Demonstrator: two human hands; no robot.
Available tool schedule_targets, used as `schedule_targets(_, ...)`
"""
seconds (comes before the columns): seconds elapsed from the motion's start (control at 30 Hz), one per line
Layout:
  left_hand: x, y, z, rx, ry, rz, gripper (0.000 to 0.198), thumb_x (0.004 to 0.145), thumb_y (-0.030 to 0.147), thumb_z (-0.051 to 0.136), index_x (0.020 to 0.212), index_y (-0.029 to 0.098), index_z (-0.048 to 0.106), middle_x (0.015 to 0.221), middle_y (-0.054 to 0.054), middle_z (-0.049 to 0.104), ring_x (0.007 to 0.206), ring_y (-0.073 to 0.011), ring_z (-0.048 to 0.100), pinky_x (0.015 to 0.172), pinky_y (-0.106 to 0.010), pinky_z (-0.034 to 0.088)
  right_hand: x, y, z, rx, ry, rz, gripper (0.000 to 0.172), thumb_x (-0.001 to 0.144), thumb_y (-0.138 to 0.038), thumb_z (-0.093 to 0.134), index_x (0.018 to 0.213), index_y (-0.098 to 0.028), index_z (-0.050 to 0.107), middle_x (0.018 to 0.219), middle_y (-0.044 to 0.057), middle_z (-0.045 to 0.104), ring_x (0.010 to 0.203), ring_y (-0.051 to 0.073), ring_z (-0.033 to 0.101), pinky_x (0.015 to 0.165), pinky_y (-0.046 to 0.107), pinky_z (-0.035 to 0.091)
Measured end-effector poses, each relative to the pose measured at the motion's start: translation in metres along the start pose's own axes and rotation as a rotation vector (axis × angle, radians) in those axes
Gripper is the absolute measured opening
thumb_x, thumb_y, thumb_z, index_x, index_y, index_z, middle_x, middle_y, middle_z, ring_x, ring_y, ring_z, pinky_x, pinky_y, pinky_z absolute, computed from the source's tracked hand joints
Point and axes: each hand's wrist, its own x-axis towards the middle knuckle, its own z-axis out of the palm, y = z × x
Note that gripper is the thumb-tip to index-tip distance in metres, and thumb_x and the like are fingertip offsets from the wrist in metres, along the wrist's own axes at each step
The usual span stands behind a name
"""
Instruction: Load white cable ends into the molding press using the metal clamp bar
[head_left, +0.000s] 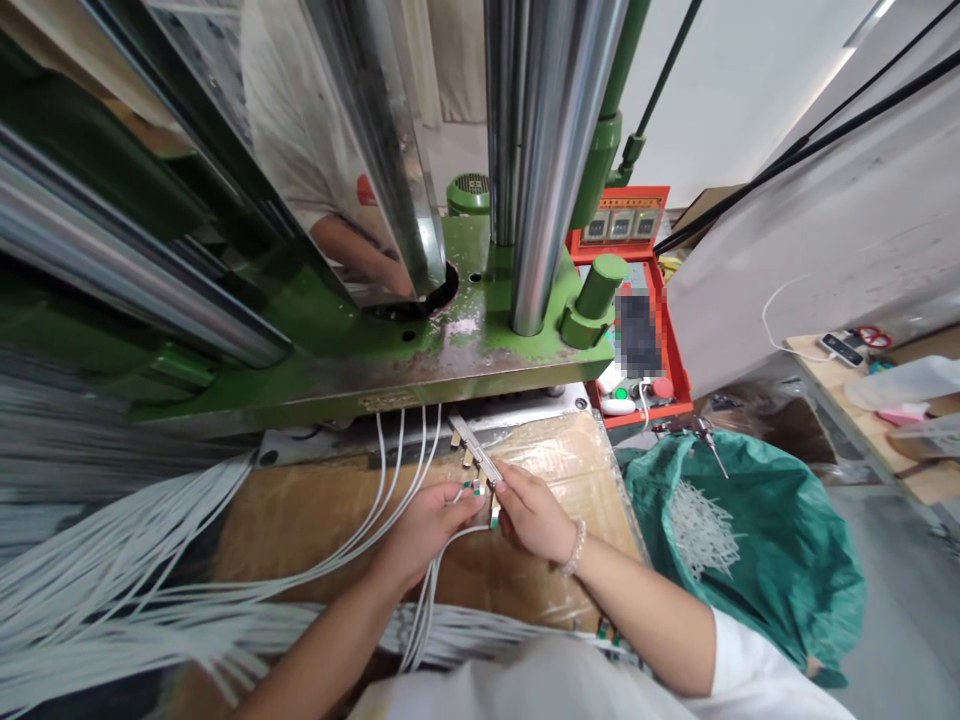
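My left hand (429,522) is closed in a pinch on the end of a thin white cable (435,590) with a small green-tipped connector. My right hand (531,512) is closed on the near end of a narrow metal bar fixture (474,450) that lies slanted on the cardboard-covered bench (300,520). The two hands meet at the bar's near end. A few white cables (405,450) run from the hands up under the green press (420,340).
A big bundle of white cables (112,580) spreads across the left. Steel columns (555,150) rise from the press. A red control box (637,300) stands right of it, a green sack of white scraps (735,540) beside me, a wooden table (885,400) far right.
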Motion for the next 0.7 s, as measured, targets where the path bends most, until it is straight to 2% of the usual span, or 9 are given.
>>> schedule_targets(0.1,-0.0018,0.0008,0.0013,-0.05,0.017,0.0,0.034,0.059,0.044,0.074,0.062,0.015,0.057,0.058,0.003,0.05,0.056,-0.011,0.043,0.057,-0.024,0.033,-0.0008,0.0013,-0.0002,0.099,-0.043,0.141,0.042,0.097,-0.042,0.033,0.125,-0.02,0.054,0.071,0.002,0.056,0.054,0.012,0.052,0.058,0.026,0.049)
schedule_targets(0.17,-0.0019,0.001,0.0024,-0.059,0.007,0.011,0.033,0.06,0.043,0.074,0.063,0.014,0.058,0.059,0.003,0.051,0.057,-0.0111,0.044,0.058,-0.024,0.034,-0.0008,0.0019,-0.0004,0.132,-0.059,0.16,0.042,0.097,-0.043,0.033,0.125,-0.019,0.054,0.069,0.001,0.053,0.046,0.009,0.045,0.05,0.023,0.045)
schedule_targets(0.33,-0.0012,-0.0009,0.0046,-0.075,0.015,0.018,0.033,0.061,0.043,0.074,0.064,0.013,0.059,0.062,0.002,0.054,0.06,-0.0116,0.046,0.061,-0.024,0.037,-0.0004,0.0007,-0.0001,0.128,-0.042,0.123,0.042,0.095,-0.045,0.036,0.122,-0.019,0.056,0.077,0.003,0.056,0.048,0.008,0.047,0.049,0.022,0.044)
schedule_targets(0.47,-0.0027,-0.0006,0.0038,-0.067,-0.003,0.048,0.034,0.061,0.044,0.074,0.068,0.013,0.061,0.065,0.001,0.056,0.063,-0.0122,0.048,0.062,-0.024,0.038,-0.0014,-0.0002,-0.0001,0.209,-0.093,0.209,0.044,0.097,-0.045,0.032,0.121,-0.016,0.054,0.05,-0.005,0.044,0.04,0.01,0.043,0.045,0.022,0.041)
schedule_targets(0.5,-0.0033,-0.0003,0.0034,-0.061,0.002,0.055,0.034,0.061,0.044,0.074,0.067,0.014,0.061,0.064,0.001,0.055,0.062,-0.0117,0.047,0.061,-0.024,0.037,-0.0015,-0.0001,-0.0001,0.191,-0.087,0.196,0.043,0.097,-0.044,0.032,0.12,-0.016,0.055,0.05,-0.004,0.045,0.043,0.012,0.046,0.048,0.024,0.043)
schedule_targets(0.57,-0.0043,-0.0003,0.0028,-0.072,0.017,0.046,0.033,0.06,0.043,0.075,0.065,0.014,0.06,0.061,0.003,0.053,0.058,-0.0105,0.044,0.057,-0.023,0.035,-0.0014,0.0005,0.0002,0.072,-0.036,0.079,0.041,0.097,-0.04,0.032,0.12,-0.016,0.055,0.069,0.003,0.058,0.066,0.017,0.058,0.066,0.031,0.051)
schedule_targets(0.63,-0.0045,-0.0014,0.0028,-0.103,0.033,0.026,0.033,0.059,0.042,0.076,0.063,0.014,0.058,0.059,0.003,0.05,0.056,-0.0095,0.042,0.055,-0.022,0.034,-0.0011,0.0014,0.0007,-0.045,0.009,-0.048,0.039,0.097,-0.035,0.033,0.122,-0.016,0.054,0.096,0.011,0.062,0.094,0.021,0.058,0.088,0.038,0.047)
schedule_targets(0.7,-0.0038,-0.0037,0.0037,-0.121,0.039,0.031,0.034,0.06,0.042,0.076,0.063,0.014,0.057,0.059,0.003,0.05,0.056,-0.0092,0.043,0.056,-0.022,0.035,-0.0008,0.0022,0.0015,-0.069,0.006,-0.065,0.038,0.097,-0.032,0.032,0.123,-0.016,0.054,0.105,0.012,0.06,0.102,0.022,0.055,0.093,0.039,0.044)
